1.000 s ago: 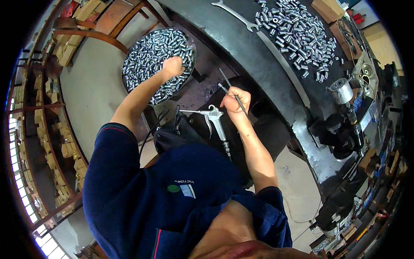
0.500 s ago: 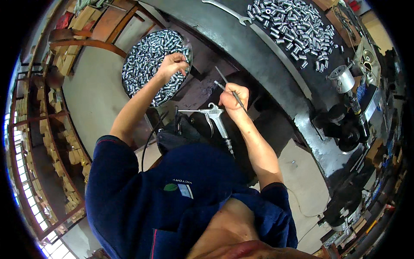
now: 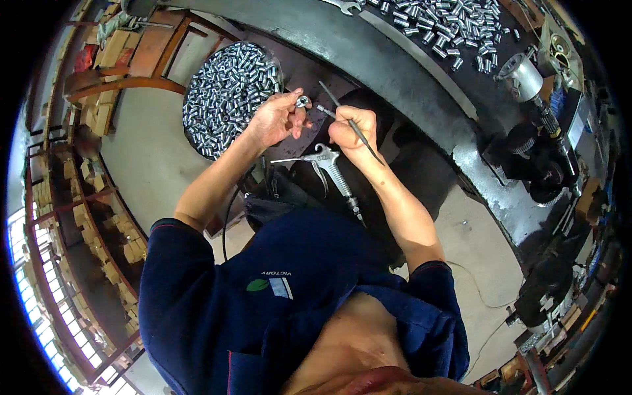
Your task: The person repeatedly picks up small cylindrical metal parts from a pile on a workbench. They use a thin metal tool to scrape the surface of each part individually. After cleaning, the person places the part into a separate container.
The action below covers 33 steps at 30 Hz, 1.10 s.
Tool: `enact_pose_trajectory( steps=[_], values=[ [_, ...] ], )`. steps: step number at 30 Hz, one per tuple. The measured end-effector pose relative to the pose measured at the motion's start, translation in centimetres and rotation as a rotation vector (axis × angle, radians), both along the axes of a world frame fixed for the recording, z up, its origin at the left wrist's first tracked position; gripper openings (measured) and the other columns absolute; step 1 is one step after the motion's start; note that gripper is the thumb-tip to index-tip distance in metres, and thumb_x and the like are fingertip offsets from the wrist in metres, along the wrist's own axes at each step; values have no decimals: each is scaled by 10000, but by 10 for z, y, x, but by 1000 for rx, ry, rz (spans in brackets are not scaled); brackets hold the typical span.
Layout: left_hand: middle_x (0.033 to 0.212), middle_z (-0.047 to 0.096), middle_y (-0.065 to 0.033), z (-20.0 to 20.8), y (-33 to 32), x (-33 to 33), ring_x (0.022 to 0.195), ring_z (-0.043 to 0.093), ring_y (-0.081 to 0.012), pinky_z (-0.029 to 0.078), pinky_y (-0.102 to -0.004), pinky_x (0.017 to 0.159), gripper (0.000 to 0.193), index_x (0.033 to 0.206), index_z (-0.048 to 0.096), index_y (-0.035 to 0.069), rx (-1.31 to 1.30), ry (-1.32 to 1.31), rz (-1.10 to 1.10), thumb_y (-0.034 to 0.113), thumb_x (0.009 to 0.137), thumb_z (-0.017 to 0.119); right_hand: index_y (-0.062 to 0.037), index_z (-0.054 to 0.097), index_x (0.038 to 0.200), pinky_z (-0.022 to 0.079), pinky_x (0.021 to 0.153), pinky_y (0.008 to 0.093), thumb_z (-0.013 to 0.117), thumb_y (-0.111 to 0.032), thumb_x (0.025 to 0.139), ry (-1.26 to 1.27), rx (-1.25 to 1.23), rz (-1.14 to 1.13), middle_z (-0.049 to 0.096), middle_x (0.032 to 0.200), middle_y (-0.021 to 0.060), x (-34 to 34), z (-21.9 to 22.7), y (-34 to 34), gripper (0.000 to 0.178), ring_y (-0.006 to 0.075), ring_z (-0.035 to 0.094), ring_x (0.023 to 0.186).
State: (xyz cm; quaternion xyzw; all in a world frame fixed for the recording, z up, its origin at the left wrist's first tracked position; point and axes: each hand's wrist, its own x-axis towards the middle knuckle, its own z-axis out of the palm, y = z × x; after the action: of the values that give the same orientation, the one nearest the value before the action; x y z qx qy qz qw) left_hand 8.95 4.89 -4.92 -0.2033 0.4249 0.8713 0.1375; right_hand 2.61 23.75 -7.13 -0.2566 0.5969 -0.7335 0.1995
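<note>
Pinched between the thumb and fingers of my left hand (image 3: 275, 122) is a small shiny metal sleeve (image 3: 302, 101), its round end facing up. My right hand (image 3: 355, 131) is closed around a thin dark rod (image 3: 366, 141), which sticks out past both sides of the fist. A shorter rod with a shiny tip (image 3: 321, 108) also pokes out of that fist, pointing at the sleeve and a little apart from it. Left of my hands stands a round tray (image 3: 281, 69) heaped with metal sleeves (image 3: 227, 92). A silver air blow gun (image 3: 332, 172) lies just below my hands.
A dark workbench (image 3: 395, 85) runs along the right, with a pile of similar sleeves (image 3: 454, 26) and a wrench (image 3: 343, 5) on it. Farther right stands a machine with a metal cylinder (image 3: 520, 76). Shelves with small blocks (image 3: 92, 224) line the left.
My left hand has come away from over the tray toward my right hand, and a sleeve now shows in its fingers. My right hand has shifted slightly up and left.
</note>
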Motion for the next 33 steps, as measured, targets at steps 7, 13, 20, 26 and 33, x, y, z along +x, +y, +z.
enact_pose_trajectory(
  steps=[7, 13, 20, 26, 33],
  values=[
    [628, 577, -112, 8, 9, -7, 504, 575, -219, 514, -345, 549, 272, 912, 577, -43, -215, 84, -13, 227, 888, 558, -21, 347, 523, 242, 399, 273, 553, -53, 615, 96, 24, 18, 275, 475, 35, 0, 8, 4, 228, 68, 304, 445],
    [884, 612, -90, 17, 19, -8, 794, 609, -164, 509, -312, 742, 158, 964, 584, -34, -356, 239, -46, 56, 837, 606, -18, 366, 539, 279, 396, 283, 566, -60, 631, 236, 61, -38, 280, 474, 69, 1, 16, 1, 224, 98, 331, 422],
    [929, 610, -80, 19, 16, -12, 883, 587, -151, 491, -304, 788, 174, 976, 576, -26, -481, 298, -133, 49, 824, 619, -15, 428, 521, 330, 402, 242, 500, -45, 655, -106, -49, -22, 386, 452, 9, 1, -7, -7, 155, 49, 423, 447],
    [839, 617, -82, 23, 19, -15, 752, 622, -166, 511, -302, 712, 195, 982, 552, -25, -337, 209, -160, 94, 839, 613, -33, 437, 500, 379, 416, 217, 483, -18, 671, -186, -97, 1, 507, 508, 29, 1, 11, -2, 178, 76, 489, 454],
    [808, 615, -77, 37, 12, -20, 721, 612, -147, 495, -268, 693, 159, 951, 551, -7, -544, 326, -118, 50, 819, 620, -30, 412, 496, 402, 446, 219, 465, 19, 663, -195, -198, 17, 505, 526, 36, -2, 16, 4, 182, 92, 498, 472]
  ],
)
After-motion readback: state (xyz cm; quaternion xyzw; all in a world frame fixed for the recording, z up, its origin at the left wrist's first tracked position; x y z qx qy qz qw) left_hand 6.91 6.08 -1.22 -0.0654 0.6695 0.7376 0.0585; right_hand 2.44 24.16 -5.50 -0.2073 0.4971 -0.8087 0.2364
